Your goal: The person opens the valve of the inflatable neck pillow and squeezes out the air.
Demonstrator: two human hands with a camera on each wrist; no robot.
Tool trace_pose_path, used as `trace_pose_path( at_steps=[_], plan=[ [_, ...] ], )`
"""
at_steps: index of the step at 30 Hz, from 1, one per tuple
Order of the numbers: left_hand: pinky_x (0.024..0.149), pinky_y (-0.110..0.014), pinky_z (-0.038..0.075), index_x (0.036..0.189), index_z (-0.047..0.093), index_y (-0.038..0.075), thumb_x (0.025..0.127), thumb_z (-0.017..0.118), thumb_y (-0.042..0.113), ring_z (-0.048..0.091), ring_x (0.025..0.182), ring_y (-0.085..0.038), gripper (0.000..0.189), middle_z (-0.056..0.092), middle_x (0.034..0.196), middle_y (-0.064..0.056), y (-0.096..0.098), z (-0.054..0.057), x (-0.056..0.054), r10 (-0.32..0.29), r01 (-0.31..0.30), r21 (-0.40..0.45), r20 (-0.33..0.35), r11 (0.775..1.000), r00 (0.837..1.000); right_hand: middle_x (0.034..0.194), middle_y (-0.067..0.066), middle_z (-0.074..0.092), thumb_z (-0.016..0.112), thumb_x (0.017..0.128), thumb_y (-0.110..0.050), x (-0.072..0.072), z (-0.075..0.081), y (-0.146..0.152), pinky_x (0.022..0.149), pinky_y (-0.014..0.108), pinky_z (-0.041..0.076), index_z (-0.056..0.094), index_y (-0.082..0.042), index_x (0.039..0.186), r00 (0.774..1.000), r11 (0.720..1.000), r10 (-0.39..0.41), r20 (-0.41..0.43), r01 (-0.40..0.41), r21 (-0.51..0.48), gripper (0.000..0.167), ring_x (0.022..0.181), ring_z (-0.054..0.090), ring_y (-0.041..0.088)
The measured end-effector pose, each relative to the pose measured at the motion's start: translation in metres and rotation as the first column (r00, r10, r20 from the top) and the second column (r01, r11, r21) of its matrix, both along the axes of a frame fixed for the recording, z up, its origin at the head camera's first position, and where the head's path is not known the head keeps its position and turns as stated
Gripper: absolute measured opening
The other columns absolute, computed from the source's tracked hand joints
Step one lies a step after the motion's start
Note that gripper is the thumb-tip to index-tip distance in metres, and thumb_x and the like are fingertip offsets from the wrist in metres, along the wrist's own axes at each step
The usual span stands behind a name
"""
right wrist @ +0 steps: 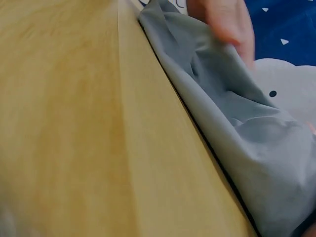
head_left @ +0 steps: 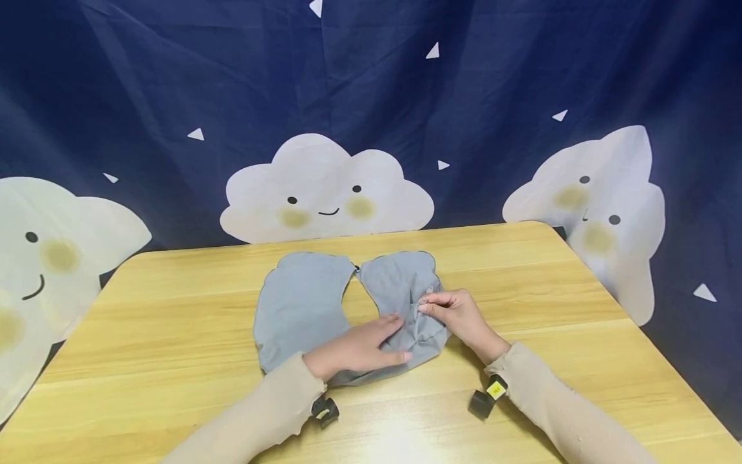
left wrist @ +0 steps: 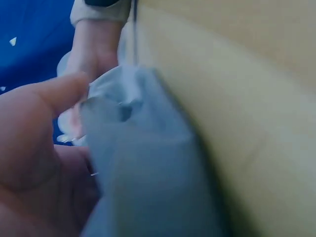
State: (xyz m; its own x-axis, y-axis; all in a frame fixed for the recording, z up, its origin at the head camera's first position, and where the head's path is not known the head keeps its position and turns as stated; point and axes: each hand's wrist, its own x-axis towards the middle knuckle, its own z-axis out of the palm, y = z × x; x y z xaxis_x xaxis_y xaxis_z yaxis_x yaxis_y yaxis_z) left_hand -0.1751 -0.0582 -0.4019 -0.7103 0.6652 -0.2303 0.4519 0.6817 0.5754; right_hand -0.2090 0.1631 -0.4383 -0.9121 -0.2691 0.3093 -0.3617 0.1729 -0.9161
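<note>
A grey U-shaped neck pillow point(head_left: 304, 303) lies on the table, its two ends close together at the far side. It looks soft and wrinkled on the right half. My left hand point(head_left: 365, 345) rests on the near right part of the pillow, fingers extended and thumb spread. My right hand point(head_left: 464, 319) pinches a small clear piece point(head_left: 428, 294), apparently a valve, at the pillow's right side. In the left wrist view the pillow point(left wrist: 148, 153) rises beside my left hand point(left wrist: 34, 143). Creased fabric of the pillow point(right wrist: 266, 143) fills the right of the right wrist view.
The wooden table point(head_left: 174, 335) extends around the pillow on all sides. Behind it hangs a dark blue curtain point(head_left: 371, 77) with white smiling clouds point(head_left: 324, 187) and small triangles. A black wrist camera point(head_left: 484, 403) is worn on the right arm, another point(head_left: 324, 411) on the left.
</note>
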Motion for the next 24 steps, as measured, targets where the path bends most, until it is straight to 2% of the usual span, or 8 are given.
trace_pose_path(
  at_steps=[4, 6, 8, 11, 14, 17, 21, 24],
  plan=[
    [0.11, -0.041, 0.029, 0.145, 0.035, 0.004, 0.095, 0.046, 0.052, 0.035, 0.136, -0.029, 0.07, 0.036, 0.148, -0.013, -0.001, 0.016, -0.007, 0.037, -0.035, 0.033, -0.066, 0.999, 0.997, 0.086, 0.023, 0.069, 0.071, 0.079, 0.004, 0.001, 0.0, 0.0, 0.075, 0.019, 0.052, 0.071, 0.012, 0.089, 1.0, 1.0, -0.012, 0.024, 0.012, 0.003, 0.013, 0.081, 0.065, 0.004],
    [0.109, -0.042, 0.032, 0.143, 0.039, 0.004, 0.096, 0.048, 0.046, 0.043, 0.13, -0.03, 0.064, 0.041, 0.145, -0.013, -0.002, 0.026, -0.013, 0.085, -0.078, 0.067, -0.1, 0.995, 0.991, 0.087, 0.024, 0.069, 0.071, 0.079, 0.004, 0.0, 0.0, 0.0, 0.076, 0.018, 0.052, 0.071, 0.012, 0.089, 0.999, 1.0, -0.018, 0.036, 0.017, 0.006, 0.013, 0.081, 0.065, 0.004],
    [0.108, -0.042, 0.032, 0.141, 0.041, 0.003, 0.097, 0.049, 0.038, 0.045, 0.129, -0.031, 0.058, 0.043, 0.143, -0.013, -0.003, 0.035, -0.021, 0.126, -0.111, 0.111, -0.136, 0.988, 0.983, 0.088, 0.025, 0.069, 0.07, 0.079, 0.006, 0.0, 0.0, 0.0, 0.077, 0.018, 0.052, 0.07, 0.013, 0.09, 0.999, 1.0, -0.02, 0.044, 0.02, 0.005, 0.012, 0.081, 0.065, 0.003],
    [0.109, -0.04, 0.031, 0.142, 0.041, 0.005, 0.098, 0.051, 0.032, 0.044, 0.129, -0.027, 0.052, 0.044, 0.144, -0.011, -0.004, 0.043, -0.038, 0.164, -0.131, 0.193, -0.172, 0.973, 0.971, 0.089, 0.028, 0.067, 0.068, 0.079, 0.009, -0.001, 0.0, 0.0, 0.077, 0.017, 0.051, 0.069, 0.015, 0.09, 0.998, 1.0, -0.027, 0.05, 0.027, 0.007, 0.012, 0.081, 0.064, 0.001],
    [0.111, -0.039, 0.028, 0.144, 0.039, 0.009, 0.098, 0.05, 0.03, 0.036, 0.135, -0.023, 0.051, 0.04, 0.147, -0.007, -0.003, 0.042, -0.056, 0.145, -0.086, 0.278, -0.199, 0.957, 0.969, 0.089, 0.027, 0.068, 0.068, 0.08, 0.009, -0.001, 0.001, -0.001, 0.076, 0.017, 0.051, 0.069, 0.015, 0.09, 0.998, 0.999, -0.031, 0.045, 0.031, 0.017, 0.012, 0.081, 0.063, -0.001],
    [0.112, -0.04, 0.025, 0.146, 0.036, 0.012, 0.099, 0.049, 0.03, 0.031, 0.138, -0.022, 0.052, 0.037, 0.149, -0.007, 0.0, 0.036, -0.07, 0.096, -0.018, 0.324, -0.227, 0.946, 0.969, 0.087, 0.025, 0.069, 0.069, 0.08, 0.007, 0.0, 0.002, -0.001, 0.076, 0.016, 0.051, 0.07, 0.013, 0.089, 0.999, 0.999, -0.027, 0.042, 0.027, 0.021, 0.012, 0.08, 0.063, -0.002],
    [0.114, -0.042, 0.02, 0.147, 0.034, 0.013, 0.1, 0.046, 0.029, 0.024, 0.141, -0.024, 0.051, 0.033, 0.151, -0.008, 0.011, 0.027, -0.085, 0.056, 0.031, 0.317, -0.263, 0.948, 0.963, 0.086, 0.026, 0.068, 0.068, 0.079, 0.009, 0.002, 0.004, -0.001, 0.074, 0.016, 0.051, 0.07, 0.015, 0.088, 1.0, 1.0, -0.017, 0.019, 0.016, 0.017, 0.011, 0.079, 0.063, -0.002],
    [0.115, -0.045, 0.015, 0.148, 0.033, 0.016, 0.102, 0.041, 0.029, 0.018, 0.143, -0.027, 0.048, 0.029, 0.153, -0.009, 0.02, 0.019, -0.094, 0.064, 0.018, 0.282, -0.277, 0.959, 0.959, 0.085, 0.03, 0.066, 0.067, 0.079, 0.012, 0.006, 0.012, -0.003, 0.072, 0.015, 0.051, 0.068, 0.017, 0.088, 1.0, 1.0, -0.011, -0.007, 0.011, 0.018, 0.011, 0.078, 0.062, -0.003]
  ],
)
